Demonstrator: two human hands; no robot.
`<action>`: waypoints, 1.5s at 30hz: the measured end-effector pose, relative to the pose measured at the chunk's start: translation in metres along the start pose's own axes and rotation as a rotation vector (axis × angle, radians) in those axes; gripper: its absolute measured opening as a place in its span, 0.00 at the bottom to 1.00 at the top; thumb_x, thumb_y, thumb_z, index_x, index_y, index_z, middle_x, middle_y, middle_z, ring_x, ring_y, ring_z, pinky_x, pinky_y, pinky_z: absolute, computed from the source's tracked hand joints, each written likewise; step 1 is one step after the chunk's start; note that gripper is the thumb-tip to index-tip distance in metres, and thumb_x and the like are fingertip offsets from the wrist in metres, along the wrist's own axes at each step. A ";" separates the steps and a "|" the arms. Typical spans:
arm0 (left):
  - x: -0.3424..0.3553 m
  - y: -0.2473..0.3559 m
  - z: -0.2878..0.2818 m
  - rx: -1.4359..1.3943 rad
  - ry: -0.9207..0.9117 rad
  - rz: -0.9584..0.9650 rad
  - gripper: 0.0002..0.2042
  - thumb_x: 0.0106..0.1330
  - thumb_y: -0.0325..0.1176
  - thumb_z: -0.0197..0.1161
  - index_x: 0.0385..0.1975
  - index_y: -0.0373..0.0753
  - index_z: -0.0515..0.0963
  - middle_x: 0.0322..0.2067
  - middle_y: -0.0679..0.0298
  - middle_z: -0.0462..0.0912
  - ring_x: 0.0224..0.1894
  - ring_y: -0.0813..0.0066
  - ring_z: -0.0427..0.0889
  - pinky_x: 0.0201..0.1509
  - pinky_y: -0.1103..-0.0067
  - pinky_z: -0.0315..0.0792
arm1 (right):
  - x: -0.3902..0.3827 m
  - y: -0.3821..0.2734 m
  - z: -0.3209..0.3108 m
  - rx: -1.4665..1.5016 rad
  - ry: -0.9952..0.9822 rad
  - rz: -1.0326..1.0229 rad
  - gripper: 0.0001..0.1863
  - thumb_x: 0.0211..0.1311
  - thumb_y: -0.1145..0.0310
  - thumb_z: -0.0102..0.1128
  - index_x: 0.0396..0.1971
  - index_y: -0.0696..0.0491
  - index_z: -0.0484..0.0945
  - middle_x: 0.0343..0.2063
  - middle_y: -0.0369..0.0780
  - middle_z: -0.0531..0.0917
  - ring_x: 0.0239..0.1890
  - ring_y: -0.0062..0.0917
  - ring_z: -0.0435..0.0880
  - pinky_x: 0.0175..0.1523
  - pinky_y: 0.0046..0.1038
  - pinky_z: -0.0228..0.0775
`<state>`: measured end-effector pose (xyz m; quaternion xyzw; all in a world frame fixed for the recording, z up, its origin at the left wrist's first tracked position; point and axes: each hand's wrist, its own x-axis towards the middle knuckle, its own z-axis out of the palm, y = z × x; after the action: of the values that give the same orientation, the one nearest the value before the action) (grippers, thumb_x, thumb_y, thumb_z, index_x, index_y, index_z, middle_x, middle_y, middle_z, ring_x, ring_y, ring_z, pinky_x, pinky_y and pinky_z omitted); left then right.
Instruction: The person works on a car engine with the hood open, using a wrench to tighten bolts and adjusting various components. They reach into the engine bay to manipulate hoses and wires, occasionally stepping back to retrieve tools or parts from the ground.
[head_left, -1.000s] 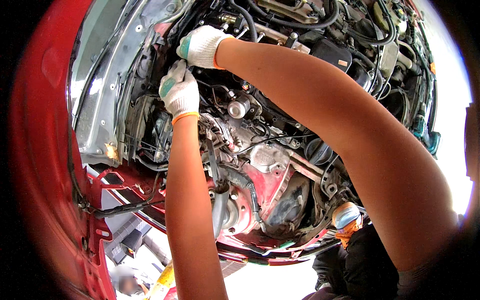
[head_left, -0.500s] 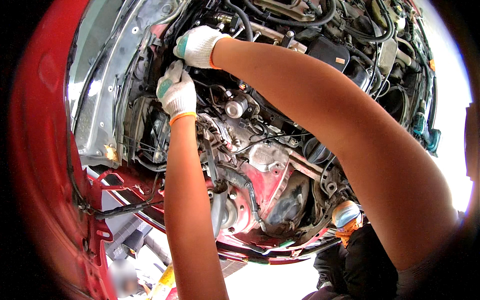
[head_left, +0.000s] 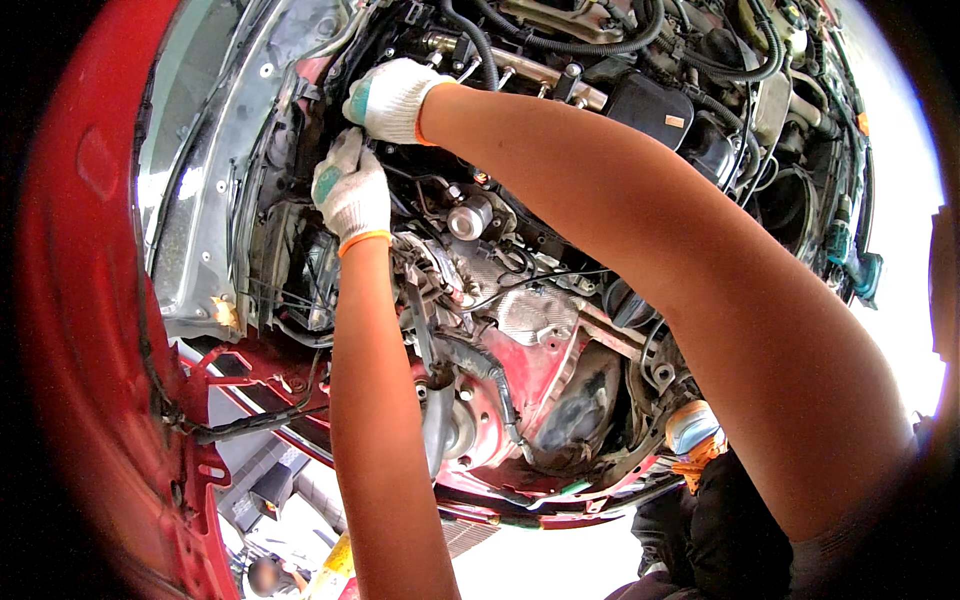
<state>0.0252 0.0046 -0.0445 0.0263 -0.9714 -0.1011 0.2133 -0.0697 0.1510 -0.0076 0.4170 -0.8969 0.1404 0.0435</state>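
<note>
Both my hands wear white knit gloves with green patches and orange cuffs. My left hand (head_left: 352,196) reaches up to the back edge of the engine, its fingers bent and pressed together, the tips partly lost in shadow. Just above it, my right hand (head_left: 396,100) curls downward into the same dark gap, close to the left fingertips. Whatever the fingers grip there is hidden. A metal rail with fittings (head_left: 515,68) runs to the right of my right hand. Below and right of the left hand sits a round silver cylinder (head_left: 468,218).
A raised red hood (head_left: 85,300) curves along the left, beside the windshield cowl (head_left: 200,240). Black hoses (head_left: 600,45) cross the engine's top. A strut-like metal tube (head_left: 437,410) stands by my left forearm. At bottom left is another person (head_left: 268,577).
My hands stay in the same spot; the right one sits very slightly lower, with its wrist shifted a little left. The view has tilted slightly.
</note>
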 end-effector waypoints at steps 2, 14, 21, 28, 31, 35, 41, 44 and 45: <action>0.002 -0.007 -0.005 -0.015 -0.006 -0.021 0.14 0.64 0.34 0.64 0.48 0.42 0.86 0.53 0.57 0.87 0.50 0.55 0.87 0.56 0.68 0.80 | -0.001 -0.008 0.001 0.020 0.010 -0.032 0.14 0.58 0.64 0.65 0.43 0.52 0.86 0.43 0.42 0.86 0.51 0.40 0.86 0.55 0.39 0.80; -0.003 -0.011 0.012 -0.058 0.093 0.034 0.12 0.64 0.35 0.64 0.46 0.46 0.87 0.51 0.60 0.88 0.49 0.54 0.85 0.55 0.66 0.79 | 0.004 0.011 0.005 0.002 0.044 -0.090 0.11 0.58 0.63 0.66 0.39 0.50 0.86 0.41 0.40 0.87 0.45 0.40 0.88 0.51 0.40 0.82; -0.001 -0.014 0.001 -0.031 0.002 -0.046 0.15 0.64 0.36 0.64 0.49 0.45 0.87 0.52 0.60 0.87 0.50 0.55 0.85 0.57 0.67 0.78 | 0.005 -0.007 -0.001 -0.042 0.018 -0.063 0.12 0.58 0.67 0.64 0.41 0.50 0.86 0.41 0.39 0.87 0.47 0.40 0.88 0.52 0.40 0.82; 0.001 -0.007 0.003 -0.063 0.031 -0.004 0.14 0.66 0.36 0.63 0.49 0.44 0.87 0.53 0.60 0.87 0.51 0.54 0.85 0.58 0.66 0.77 | 0.004 -0.004 -0.007 -0.072 -0.061 -0.005 0.13 0.62 0.68 0.60 0.45 0.48 0.87 0.42 0.40 0.89 0.46 0.42 0.89 0.51 0.40 0.82; -0.003 0.003 0.010 -0.074 -0.019 -0.055 0.14 0.67 0.37 0.62 0.50 0.44 0.86 0.53 0.60 0.87 0.53 0.55 0.84 0.60 0.67 0.77 | -0.009 -0.005 -0.022 -0.057 -0.165 0.068 0.13 0.62 0.64 0.62 0.45 0.47 0.88 0.42 0.41 0.89 0.45 0.41 0.89 0.51 0.40 0.82; -0.004 -0.033 -0.004 -0.003 -0.106 -0.107 0.14 0.69 0.38 0.60 0.50 0.46 0.86 0.55 0.60 0.86 0.56 0.56 0.82 0.63 0.67 0.75 | -0.083 -0.046 -0.104 0.445 -0.121 -0.090 0.18 0.68 0.54 0.57 0.47 0.51 0.84 0.37 0.46 0.87 0.41 0.44 0.87 0.51 0.43 0.81; 0.010 -0.021 -0.025 -0.450 -0.216 -0.283 0.13 0.69 0.29 0.63 0.52 0.36 0.86 0.52 0.57 0.88 0.56 0.67 0.86 0.65 0.77 0.73 | -0.326 -0.090 -0.121 1.041 -0.357 -0.095 0.14 0.70 0.59 0.62 0.47 0.51 0.84 0.39 0.42 0.86 0.34 0.34 0.88 0.34 0.35 0.83; 0.011 0.005 -0.014 -0.550 -0.332 -0.365 0.14 0.71 0.30 0.63 0.53 0.33 0.85 0.51 0.56 0.89 0.55 0.68 0.85 0.65 0.77 0.72 | -0.415 -0.120 -0.137 1.172 -0.812 0.269 0.17 0.70 0.48 0.58 0.42 0.45 0.87 0.45 0.46 0.84 0.54 0.42 0.82 0.66 0.46 0.70; 0.001 0.003 -0.036 -0.655 -0.213 -0.450 0.15 0.72 0.30 0.62 0.54 0.30 0.83 0.53 0.56 0.88 0.56 0.70 0.84 0.66 0.75 0.72 | -0.437 -0.130 -0.116 1.161 -0.776 0.255 0.16 0.69 0.50 0.59 0.41 0.45 0.86 0.42 0.45 0.84 0.50 0.41 0.83 0.61 0.44 0.72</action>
<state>0.0399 0.0010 -0.0115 0.1582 -0.8744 -0.4514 0.0813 0.3081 0.4268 0.0459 0.2844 -0.6699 0.4411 -0.5251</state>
